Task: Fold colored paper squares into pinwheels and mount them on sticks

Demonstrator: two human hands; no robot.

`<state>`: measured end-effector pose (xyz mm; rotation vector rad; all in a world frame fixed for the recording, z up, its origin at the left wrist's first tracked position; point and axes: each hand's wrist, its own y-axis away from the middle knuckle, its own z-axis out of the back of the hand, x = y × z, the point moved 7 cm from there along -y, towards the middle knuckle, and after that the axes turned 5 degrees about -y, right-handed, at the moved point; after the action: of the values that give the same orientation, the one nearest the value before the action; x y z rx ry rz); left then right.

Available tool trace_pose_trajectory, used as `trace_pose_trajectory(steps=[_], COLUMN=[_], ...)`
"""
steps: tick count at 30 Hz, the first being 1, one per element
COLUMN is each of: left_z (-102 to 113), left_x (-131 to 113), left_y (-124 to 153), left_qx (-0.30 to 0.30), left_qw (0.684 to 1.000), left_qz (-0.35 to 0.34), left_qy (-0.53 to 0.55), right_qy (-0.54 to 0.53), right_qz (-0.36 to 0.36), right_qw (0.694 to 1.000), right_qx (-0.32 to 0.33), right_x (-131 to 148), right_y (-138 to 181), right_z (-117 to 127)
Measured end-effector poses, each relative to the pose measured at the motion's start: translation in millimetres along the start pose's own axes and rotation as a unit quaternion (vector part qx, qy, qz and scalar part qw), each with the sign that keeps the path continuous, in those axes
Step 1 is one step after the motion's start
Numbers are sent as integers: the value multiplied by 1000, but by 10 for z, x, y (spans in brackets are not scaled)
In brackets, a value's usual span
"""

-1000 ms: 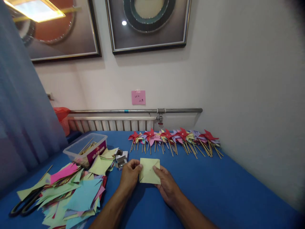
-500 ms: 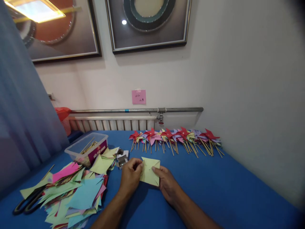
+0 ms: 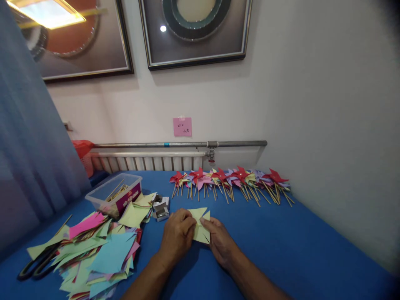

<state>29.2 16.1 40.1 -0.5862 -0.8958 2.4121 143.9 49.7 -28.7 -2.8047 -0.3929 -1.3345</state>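
Note:
Between my hands, above the blue surface, is a pale yellow paper square (image 3: 201, 235) with slits cut in from its corners. My left hand (image 3: 178, 230) is closed on its left side, fingertips near the middle of the sheet and covering that part. My right hand (image 3: 218, 238) pinches the right edge, thumb on top and fingers behind. Just left of my left hand lie small open boxes (image 3: 161, 211) with shiny bits inside, too small to name. A heap of coloured cut paper (image 3: 109, 252) spreads further left.
Finished paper pinwheels (image 3: 220, 177) on sticks lie in a row at the back. A clear plastic tub (image 3: 93, 196) holding thin sticks stands at the left. Black-handled scissors (image 3: 40, 262) rest by the paper heap. A radiator (image 3: 150, 161) and wall are behind.
My left hand has moved right, from the paper's left edge towards its middle. A corner flap now appears drawn inward. My right hand has hardly moved.

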Motion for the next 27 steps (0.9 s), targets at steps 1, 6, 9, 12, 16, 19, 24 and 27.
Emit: trace_pose_trajectory(steps=[1,6,9,12,16,19,24,27], left_z=[0,-11,-19,3,90,-7,-392,-471], left_x=[-1,-5,-17,-30,163,434,537,529], left_y=[0,7,14,2,-34,32,194,229], left_qx=[0,1,5,12,-14,8,100,101], left_qw=[1000,1000,1000,999,978,915,774,756], left_qz=[-1,6,9,18,150,322,436,436], left_qy=[-8,-19,-14,23,141,244,449,478], right_qy=[3,8,28,56,78,104,152,158], right_qz=[2,12,21,38,50,65,67,67], right_qw=[1000,1000,999,996,993,990,985,984], right_qx=[4,4,-19,-51,-72,-70,-53,-46], right_x=[9,34,19,4,1,29,22,10], right_y=[9,47,34,-13,-88,-112,-90,-62], right_z=[-17,-63,-16,85,203,222,161,118])
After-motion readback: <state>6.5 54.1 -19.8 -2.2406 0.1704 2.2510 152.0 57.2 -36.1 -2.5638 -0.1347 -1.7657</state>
